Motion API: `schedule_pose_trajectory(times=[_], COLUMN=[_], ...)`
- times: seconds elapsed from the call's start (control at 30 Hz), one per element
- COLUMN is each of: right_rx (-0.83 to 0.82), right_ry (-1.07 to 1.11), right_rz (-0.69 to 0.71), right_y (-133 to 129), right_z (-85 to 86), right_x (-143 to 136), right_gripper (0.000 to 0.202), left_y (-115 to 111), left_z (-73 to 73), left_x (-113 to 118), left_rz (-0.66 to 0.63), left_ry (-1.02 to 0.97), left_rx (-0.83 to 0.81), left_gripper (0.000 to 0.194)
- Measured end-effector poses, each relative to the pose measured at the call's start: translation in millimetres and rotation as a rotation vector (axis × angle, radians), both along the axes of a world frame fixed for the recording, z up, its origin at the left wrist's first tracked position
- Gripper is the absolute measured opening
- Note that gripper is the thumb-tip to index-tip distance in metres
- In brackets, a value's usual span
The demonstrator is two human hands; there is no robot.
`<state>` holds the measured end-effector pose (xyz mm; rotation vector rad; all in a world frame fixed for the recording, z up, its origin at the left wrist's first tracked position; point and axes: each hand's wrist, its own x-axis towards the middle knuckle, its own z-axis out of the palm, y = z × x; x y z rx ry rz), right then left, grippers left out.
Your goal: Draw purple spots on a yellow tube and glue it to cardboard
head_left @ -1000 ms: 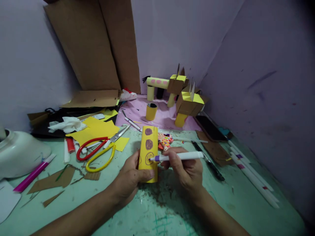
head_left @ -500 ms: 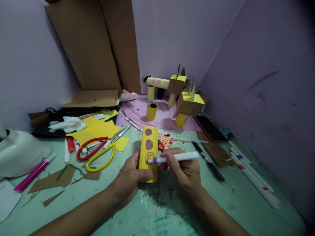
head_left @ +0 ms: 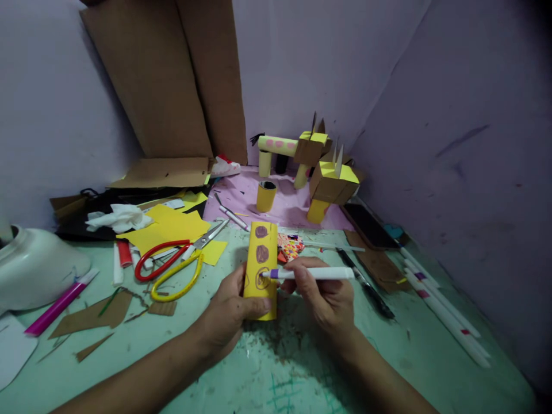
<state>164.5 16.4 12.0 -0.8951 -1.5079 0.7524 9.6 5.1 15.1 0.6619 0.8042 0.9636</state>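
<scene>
My left hand (head_left: 235, 305) is closed round the lower end of a yellow paper tube (head_left: 268, 247), its thumb lying across the front. Two filled purple-brown spots run down the tube, with a partly scribbled circle below them. Between the thumb and fingers of my right hand (head_left: 323, 296) is a white marker (head_left: 328, 273) with a purple band, held nearly level. Its tip touches the tube at the scribbled circle. Behind the tube lies a patterned red and yellow piece (head_left: 290, 246), partly hidden.
Scissors (head_left: 181, 270) with red and yellow handles lie to the left beside yellow paper (head_left: 168, 230). A white pot (head_left: 38, 270) stands far left. Yellow cardboard figures (head_left: 332, 178) and a short yellow tube (head_left: 266, 198) stand at the back. More markers (head_left: 448, 316) lie right, near a black pen (head_left: 366, 284).
The marker has shifted slightly right and levelled out, its tip moving a little up and right within the circle. My left hand and the tube stay almost still.
</scene>
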Motion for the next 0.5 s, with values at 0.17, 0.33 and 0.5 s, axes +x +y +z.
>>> schedule_pose_trajectory(times=[0.17, 0.33, 0.5], right_rx=[0.015, 0.005, 0.018], right_ry=[0.015, -0.002, 0.037], right_rz=[-0.021, 0.019, -0.023], right_y=[-0.6, 0.0, 0.0], right_z=[-1.0, 0.9, 1.3], right_x=[0.1, -0.6, 0.6], right_gripper=[0.014, 0.013, 0.015], left_y=[0.3, 1.7, 2.0], left_z=[-1.5, -1.2, 0.2], left_x=[-0.1, 0.7, 0.5], left_rz=[-0.004, 0.000, 0.008], left_ry=[-0.008, 0.003, 0.003], left_rx=[0.013, 0.001, -0.002], left_gripper=[0.059, 0.055, 0.057])
